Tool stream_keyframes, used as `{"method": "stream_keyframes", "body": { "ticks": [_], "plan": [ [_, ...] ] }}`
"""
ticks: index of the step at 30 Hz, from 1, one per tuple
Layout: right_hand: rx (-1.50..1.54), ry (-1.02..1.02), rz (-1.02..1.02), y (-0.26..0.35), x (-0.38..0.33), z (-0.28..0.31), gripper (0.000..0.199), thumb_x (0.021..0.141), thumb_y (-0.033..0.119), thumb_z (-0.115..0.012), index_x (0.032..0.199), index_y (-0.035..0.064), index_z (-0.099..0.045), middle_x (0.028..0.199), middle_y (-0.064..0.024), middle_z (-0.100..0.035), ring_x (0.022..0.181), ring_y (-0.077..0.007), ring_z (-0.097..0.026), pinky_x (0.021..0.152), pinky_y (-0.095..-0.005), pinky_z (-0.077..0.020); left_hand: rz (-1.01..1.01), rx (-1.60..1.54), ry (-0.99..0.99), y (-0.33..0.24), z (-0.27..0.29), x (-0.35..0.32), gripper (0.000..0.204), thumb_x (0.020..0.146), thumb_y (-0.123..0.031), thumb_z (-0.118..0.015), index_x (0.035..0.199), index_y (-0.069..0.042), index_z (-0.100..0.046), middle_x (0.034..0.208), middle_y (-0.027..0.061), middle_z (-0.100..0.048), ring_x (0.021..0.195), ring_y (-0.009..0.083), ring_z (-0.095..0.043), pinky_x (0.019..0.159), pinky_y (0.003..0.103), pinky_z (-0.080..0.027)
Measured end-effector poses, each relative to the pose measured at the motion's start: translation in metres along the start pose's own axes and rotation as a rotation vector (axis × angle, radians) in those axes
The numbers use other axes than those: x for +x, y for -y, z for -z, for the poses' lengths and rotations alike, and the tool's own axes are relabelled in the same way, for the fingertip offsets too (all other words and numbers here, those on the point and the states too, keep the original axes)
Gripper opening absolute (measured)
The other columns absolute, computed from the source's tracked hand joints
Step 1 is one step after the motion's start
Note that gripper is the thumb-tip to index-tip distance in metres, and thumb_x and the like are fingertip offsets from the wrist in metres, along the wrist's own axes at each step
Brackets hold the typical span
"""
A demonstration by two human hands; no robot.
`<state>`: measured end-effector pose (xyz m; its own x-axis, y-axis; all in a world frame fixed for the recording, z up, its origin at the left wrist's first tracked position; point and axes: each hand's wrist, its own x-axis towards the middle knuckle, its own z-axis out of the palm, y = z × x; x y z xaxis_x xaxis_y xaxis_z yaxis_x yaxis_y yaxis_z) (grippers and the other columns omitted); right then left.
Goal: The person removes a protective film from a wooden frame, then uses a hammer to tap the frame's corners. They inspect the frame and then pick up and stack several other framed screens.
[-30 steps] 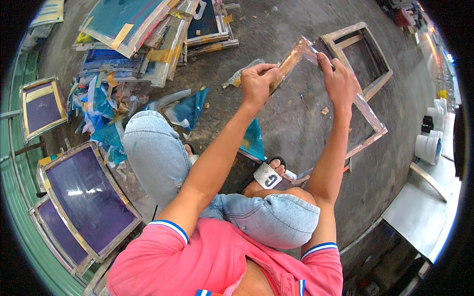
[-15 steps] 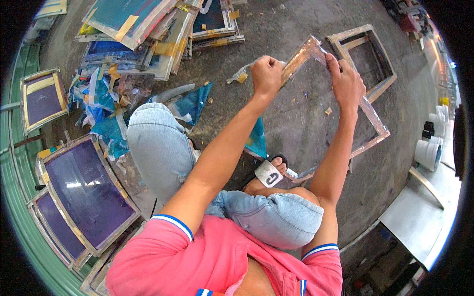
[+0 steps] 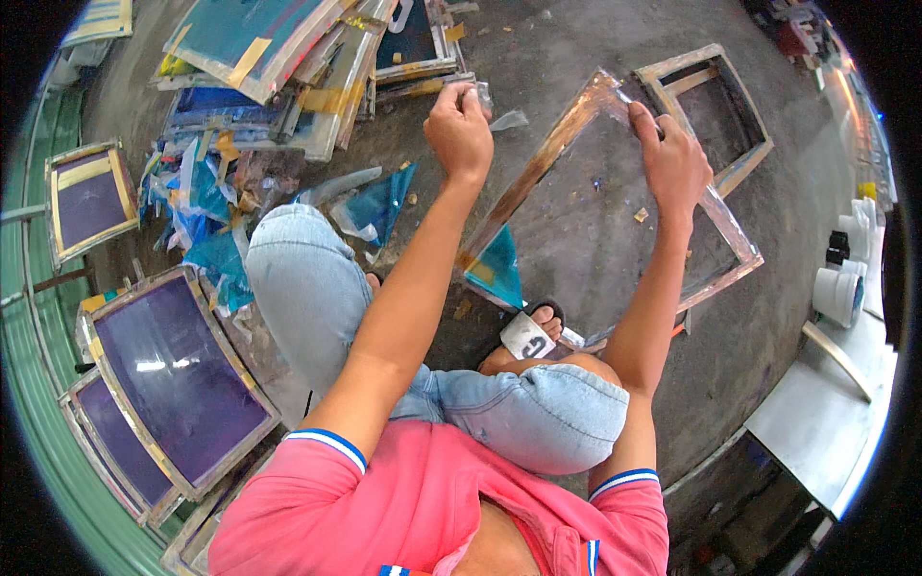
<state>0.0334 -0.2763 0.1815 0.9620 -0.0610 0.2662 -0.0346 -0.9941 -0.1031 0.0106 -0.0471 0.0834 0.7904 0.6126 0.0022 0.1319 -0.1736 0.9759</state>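
My right hand (image 3: pixel 669 163) is closed on the right rail of a worn screen-printing frame (image 3: pixel 552 144), which is tilted up off the floor in front of me. The frame's middle is open, apart from a blue scrap of mesh (image 3: pixel 499 269) at its near left corner. Left of the frame's top corner, my left hand (image 3: pixel 461 132) is raised and closed in a pinch. A torn strip of clear film (image 3: pixel 511 120) trails from its fingers, away from the frame. My sandalled foot (image 3: pixel 533 331) is beside the frame's near edge.
A second bare frame (image 3: pixel 749 158) lies behind on the right. Stacked screens (image 3: pixel 259 43) stand at the far left, above a heap of torn blue mesh (image 3: pixel 197 197). Purple screens (image 3: pixel 178 365) lean by the green wall (image 3: pixel 38 403). White tubs (image 3: pixel 836 293) are at the right.
My left hand has pulled away from the frame's left rail, moving left with the clear strip. That rail now shows along its length. My right hand stays on the frame.
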Motion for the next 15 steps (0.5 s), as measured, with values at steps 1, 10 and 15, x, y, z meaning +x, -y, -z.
{"method": "stream_keyframes", "body": {
  "ticks": [1, 10, 15],
  "plan": [
    [0.015, -0.018, 0.010, 0.000, 0.002, -0.001, 0.067, 0.088, 0.070, -0.045, 0.076, 0.0075, -0.066, 0.077, -0.0189, -0.068, 0.077, -0.0397, -0.066, 0.066, -0.0482, -0.0479, 0.034, -0.204, 0.077, -0.009, -0.009, 0.009, 0.015, 0.094, -0.012, -0.058, 0.096, 0.000, -0.064, 0.088, 0.0147, -0.071, 0.071, 0.0219, -0.069, 0.063, 0.036, -0.053],
    [0.226, -0.616, 0.170, 0.004, -0.029, -0.016, 0.036, 0.084, 0.040, -0.071, 0.084, 0.0037, -0.066, 0.086, -0.0142, -0.069, 0.078, -0.0320, -0.066, 0.071, -0.0415, -0.0507, 0.191, -0.620, 0.857, -0.093, -0.073, 0.037, 0.015, 0.099, -0.018, -0.049, 0.100, -0.004, -0.057, 0.102, 0.0189, -0.071, 0.088, 0.0236, -0.069, 0.079, 0.037, -0.056],
    [0.791, -0.256, -0.210, 0.067, -0.065, -0.046, 0.030, 0.080, 0.023, -0.080, 0.089, -0.0003, -0.063, 0.081, -0.0119, -0.066, 0.067, -0.0245, -0.062, 0.066, -0.0372, -0.0510, 0.141, -0.654, 0.867, -0.082, -0.073, 0.040, 0.014, 0.100, -0.015, -0.046, 0.100, -0.004, -0.055, 0.104, 0.0209, -0.070, 0.089, 0.0227, -0.069, 0.079, 0.035, -0.056]
  ]
}}
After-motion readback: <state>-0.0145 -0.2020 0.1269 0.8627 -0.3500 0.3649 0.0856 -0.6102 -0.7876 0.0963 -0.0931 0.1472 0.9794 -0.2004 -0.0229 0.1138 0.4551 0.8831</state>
